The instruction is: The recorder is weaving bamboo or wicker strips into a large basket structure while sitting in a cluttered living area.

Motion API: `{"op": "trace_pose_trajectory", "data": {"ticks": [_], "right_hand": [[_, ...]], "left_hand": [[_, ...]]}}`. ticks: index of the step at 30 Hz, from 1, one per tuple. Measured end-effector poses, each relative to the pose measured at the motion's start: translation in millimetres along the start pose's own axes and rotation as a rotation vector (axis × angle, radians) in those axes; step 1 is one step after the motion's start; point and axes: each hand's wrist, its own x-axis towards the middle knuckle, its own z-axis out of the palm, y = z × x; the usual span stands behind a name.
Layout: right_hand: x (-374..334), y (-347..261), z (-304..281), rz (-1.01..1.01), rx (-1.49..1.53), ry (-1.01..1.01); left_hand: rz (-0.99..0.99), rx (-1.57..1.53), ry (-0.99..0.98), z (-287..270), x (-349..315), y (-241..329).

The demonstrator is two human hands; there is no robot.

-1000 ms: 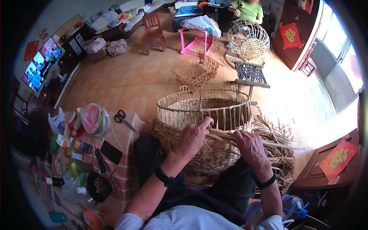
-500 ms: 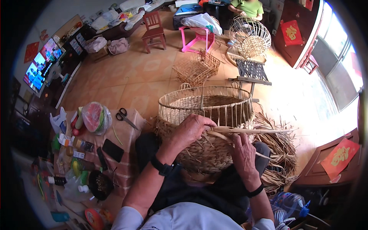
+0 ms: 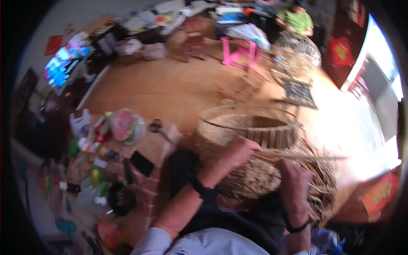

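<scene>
A large round basket [image 3: 250, 174] woven from straw-coloured strands stands between my knees, its open rim of upright stakes facing up. My left hand [image 3: 241, 152] is closed at the near side of the rim, pinching straw strands [image 3: 314, 157] that stick out to the right. To its right, my right hand [image 3: 294, 178] is curled in front of the basket wall, with a strand seeming to run through its fingers. Motion smears the picture, so the fingertips are hard to make out. Dark bands circle both wrists.
Loose straw [image 3: 325, 182] lies in a heap right of the basket. At left, a low table [image 3: 159, 148] holds scissors [image 3: 158, 127], a black phone [image 3: 142, 163], wrapped melon [image 3: 125, 123] and a dark bowl [image 3: 122, 199]. Beyond are a woven-top stool [image 3: 299, 91] and a person [image 3: 297, 21] with another basket [image 3: 297, 55].
The whole view has swung, so everything sits further right and slightly lower, and is blurred. My left hand keeps its place at the rim; my right fingers look more curled.
</scene>
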Motion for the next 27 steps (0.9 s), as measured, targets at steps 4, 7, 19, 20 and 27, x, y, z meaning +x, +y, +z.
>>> {"op": "trace_pose_trajectory", "data": {"ticks": [4,7,19,20,27], "right_hand": [[26.3,11.1,-5.3,0.094,-0.115,-0.076],[27.6,-2.4,2.1,-0.065,-0.026,0.446],[34.6,8.0,58.7,0.561,1.327,0.083],[42.1,14.0,59.3,0.561,1.308,0.099],[80.4,19.8,57.0,0.49,1.243,0.149]], "left_hand": [[0.012,-0.059,0.046,11.0,-12.0,10.2],[-0.068,0.095,0.238,23.4,-17.8,18.5],[-0.028,-0.034,0.39,30.5,-20.2,13.3],[-0.029,-0.033,0.393,32.7,-20.4,11.8],[-0.007,0.526,0.379,70.8,-30.4,20.0]]}}
